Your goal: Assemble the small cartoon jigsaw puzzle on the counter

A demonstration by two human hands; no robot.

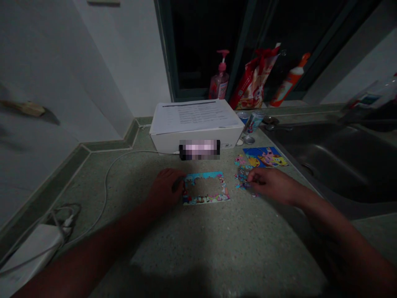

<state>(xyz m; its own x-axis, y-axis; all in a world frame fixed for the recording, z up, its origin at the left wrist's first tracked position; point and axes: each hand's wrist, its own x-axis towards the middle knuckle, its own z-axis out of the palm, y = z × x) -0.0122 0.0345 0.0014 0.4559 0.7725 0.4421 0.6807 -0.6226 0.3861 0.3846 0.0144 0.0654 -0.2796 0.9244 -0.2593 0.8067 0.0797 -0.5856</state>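
Observation:
A jigsaw puzzle lies flat on the counter, its border joined into a rectangle around a bare middle. At its left edge rests my left hand, fingers loosely bent and apart, with nothing visible in them. To the right is a small heap of loose puzzle pieces, mostly blue. My right hand is over the heap's right side, thumb and fingertips pinched together; whatever is between them is too small to make out. Behind that hand lies a blue picture card with cartoon figures, partly covered by the hand.
A white box with a printed sheet on top stands behind the puzzle, a phone-like device against its front. A cable runs left to a power strip. A can and a metal sink are right.

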